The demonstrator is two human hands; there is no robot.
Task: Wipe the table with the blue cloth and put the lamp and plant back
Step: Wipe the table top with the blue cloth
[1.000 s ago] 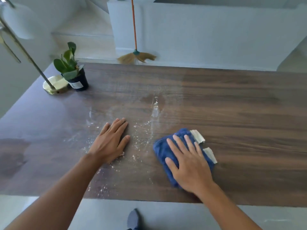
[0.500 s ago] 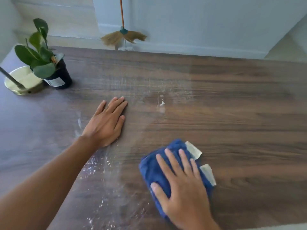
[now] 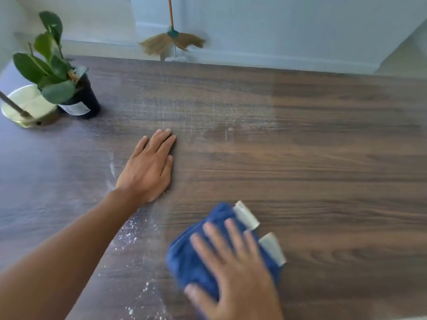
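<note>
At the far left of the tabletop [image 3: 323,146] stands the lamp [image 3: 25,109], only its brass base and a bit of slanted pole in view, with the plant [image 3: 57,72] in a dark pot touching it on the right. Right of the plant, the left hand [image 3: 150,165] lies flat on the wood, fingers straight and close together, holding nothing. White crumbs [image 3: 131,229] lie scattered beside that forearm, nearer the person than the plant. Right of the crumbs, the right hand [image 3: 235,269] presses the blue cloth [image 3: 191,262] down, fingers spread flat on it, blurred.

The likely slip is a stroke that pushes crumbs over the near edge onto the floor, or smears the faint white streaks right of the plant. Beyond the tabletop, a broom [image 3: 172,42] leans at the wall, well clear. Lamp and plant crowd that corner, blocking the wiping there.
</note>
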